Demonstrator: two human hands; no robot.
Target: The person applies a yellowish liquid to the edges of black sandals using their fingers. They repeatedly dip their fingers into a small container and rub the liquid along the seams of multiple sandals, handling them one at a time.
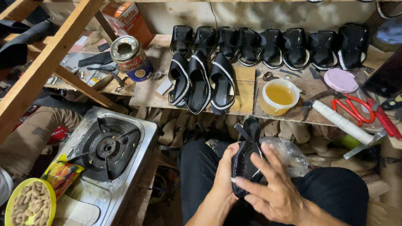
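**Black shoe upper held over the lap**

Head view: the left hand point(228, 173) grips a black shoe upper point(246, 161) from the side, above the lap. The right hand point(274, 190) lies on it with fingers spread wide. Beyond, finished black shoes point(200, 81) lie on the desk point(247, 90) near a cup of yellow glue point(279, 97) and red scissors point(351, 106).

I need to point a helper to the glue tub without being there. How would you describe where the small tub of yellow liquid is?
Start at the wooden bench with black shoe uppers lined along its back. Right of the three shoes lying forward sits a cream tub, open, holding amber liquid; the pink round lid beside it is flat.
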